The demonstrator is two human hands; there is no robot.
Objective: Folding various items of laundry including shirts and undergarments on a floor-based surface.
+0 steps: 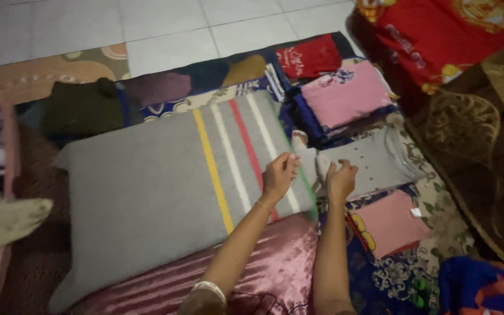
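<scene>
Two hands pinching a small pale cloth over a grey pillow's edge

Nearest, a shiny maroon cushion (263,262) under the forearms; above it the left hand (279,175) and right hand (341,179) — close together, fingers closed on the small pale cloth (313,162) between them; left of them the grey striped pillow (164,186); beyond the right hand a folded pink garment (345,93) — farther, a red one (310,56).
</scene>
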